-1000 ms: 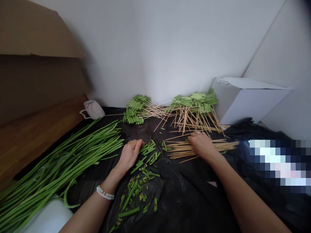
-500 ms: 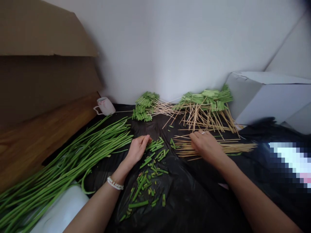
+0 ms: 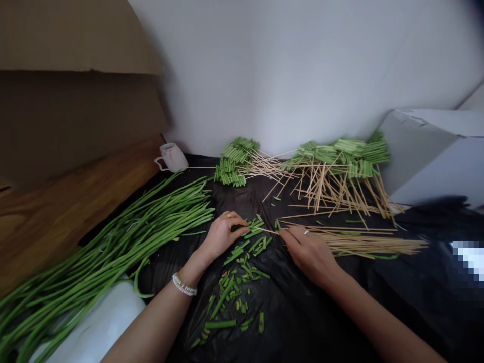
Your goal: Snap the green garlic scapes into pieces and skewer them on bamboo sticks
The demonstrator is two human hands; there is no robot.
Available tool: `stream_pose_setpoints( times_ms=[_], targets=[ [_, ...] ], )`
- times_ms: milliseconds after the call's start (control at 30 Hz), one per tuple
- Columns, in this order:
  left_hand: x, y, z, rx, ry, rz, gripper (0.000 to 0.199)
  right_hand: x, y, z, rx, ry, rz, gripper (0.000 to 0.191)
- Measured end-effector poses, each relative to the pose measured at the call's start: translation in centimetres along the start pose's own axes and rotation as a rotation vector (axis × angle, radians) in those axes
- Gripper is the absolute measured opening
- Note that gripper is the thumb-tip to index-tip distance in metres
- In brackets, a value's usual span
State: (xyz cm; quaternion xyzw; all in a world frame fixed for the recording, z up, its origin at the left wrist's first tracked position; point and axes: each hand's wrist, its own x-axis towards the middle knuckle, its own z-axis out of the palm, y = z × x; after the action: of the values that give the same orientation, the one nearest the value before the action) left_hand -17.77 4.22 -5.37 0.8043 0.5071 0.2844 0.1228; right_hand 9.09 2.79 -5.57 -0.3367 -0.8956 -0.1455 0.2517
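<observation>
While R hand [image 3: 309, 252] pinches a thin wooden skewer [image 3: 267, 231] betw. thumb & fingers, its free end points L, twd. L hand [image 3: 222, 234]. L thumb & fingertips drawn nearly together at cut green pcs [image 3: 223, 298]; can't tell if one is gripped. Skewer sits betw. the two hands, over black sheet [image 3: 298, 317]. Cut pcs scattered on sheet, running from L fingertips twd. viewer. Loose skewers [image 3: 378, 245] lie approx. parallel, R of R hand. Long green stalks [image 3: 151, 237] bunched L of L hand. Near wall [image 3: 272, 75]: smaller skewered pile [image 3: 236, 161] at ctr., larger skewered pile [image 3: 348, 151] to R, beside white box [image 3: 427, 161]; mug [image 3: 174, 158] at L.
</observation>
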Motion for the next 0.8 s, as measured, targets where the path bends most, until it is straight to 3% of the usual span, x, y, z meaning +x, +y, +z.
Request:
stream_pose_setpoints(
  times_ms=[100,333,467,633,800],
  targets=[
    [0.1,0.1,0.0,0.006,0.027,0.011,0.016,0.0,-0.3,0.0,-0.024,0.023,-0.027,0.029],
    [0.1,1.3,0.2,-0.164,0.269,-0.089,0.016,0.2,-0.2,-0.9,-0.068,0.043,0.021,0.027],
    [0.0,2.4,0.5,-0.492,0.285,-0.303,0.019,-0.1,-0.3,-0.7,-0.07,0.049,0.046,0.031],
    [-0.2,3.2,-0.1,-1.182,0.258,-0.579,0.028,-0.2,-1.0,-0.3,-0.026,0.072,0.057,0.039],
    [-0.3,3.6,-0.6,-1.477,0.146,-0.662,0.033,-0.1,-1.1,-0.6,-0.029,0.123,0.058,0.036]
  ],
)
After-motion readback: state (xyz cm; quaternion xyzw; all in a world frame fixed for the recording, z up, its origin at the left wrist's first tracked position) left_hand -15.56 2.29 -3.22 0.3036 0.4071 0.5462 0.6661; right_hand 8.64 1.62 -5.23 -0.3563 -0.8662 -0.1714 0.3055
